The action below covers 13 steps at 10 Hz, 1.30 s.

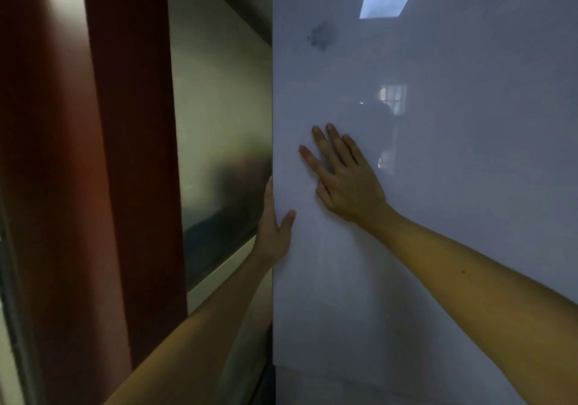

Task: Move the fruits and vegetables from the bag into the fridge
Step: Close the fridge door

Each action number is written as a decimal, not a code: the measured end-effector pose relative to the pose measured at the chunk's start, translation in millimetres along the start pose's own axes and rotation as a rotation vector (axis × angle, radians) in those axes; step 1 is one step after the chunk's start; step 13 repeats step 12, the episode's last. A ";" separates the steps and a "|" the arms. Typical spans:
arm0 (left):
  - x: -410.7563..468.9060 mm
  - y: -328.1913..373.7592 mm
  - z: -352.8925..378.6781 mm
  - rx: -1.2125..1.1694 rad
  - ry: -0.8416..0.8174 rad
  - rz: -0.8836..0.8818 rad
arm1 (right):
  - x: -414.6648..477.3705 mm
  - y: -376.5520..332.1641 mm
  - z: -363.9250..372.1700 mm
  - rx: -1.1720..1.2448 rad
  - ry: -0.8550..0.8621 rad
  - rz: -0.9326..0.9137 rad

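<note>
Both hands are on the white fridge door (422,185), which fills the right side of the view. The left hand (272,232) hooks round the door's left edge: its thumb lies on the front face while its fingers go behind the edge, out of sight, so whether they are curled tight I cannot tell. The right hand (345,179) rests flat on the front, fingers (334,141) slightly spread and holding nothing. To the left stand a reddish wooden post (93,170) and a frosted glass panel (219,123).

No bag, fruit or vegetables are in view, so their place cannot be told from here. Whether the door is being opened or pressed shut is also unclear — no gap or shelf shows.

If opening, the pull would best come from the left hand at the edge, steady rather than jerked, with the flat palm only guiding. If closing, an even push near the edge — and the left fingers drawn clear first, or they risk being pinched.
</note>
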State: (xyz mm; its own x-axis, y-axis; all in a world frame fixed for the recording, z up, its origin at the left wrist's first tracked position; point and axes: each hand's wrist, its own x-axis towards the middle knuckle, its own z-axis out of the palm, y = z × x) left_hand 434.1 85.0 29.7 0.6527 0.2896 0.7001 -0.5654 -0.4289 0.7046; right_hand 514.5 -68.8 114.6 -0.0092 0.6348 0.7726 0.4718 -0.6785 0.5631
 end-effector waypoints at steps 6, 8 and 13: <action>18.9 -25.1 8.9 0.001 0.025 -0.029 | 2.1 3.3 19.5 -0.034 -0.055 0.013; 11.6 -4.3 4.9 0.165 0.004 -0.068 | 4.6 -0.1 3.8 -0.007 -0.179 0.021; -69.3 40.9 -43.4 0.731 -0.348 -0.316 | -58.2 -39.3 -78.9 0.251 -0.913 0.262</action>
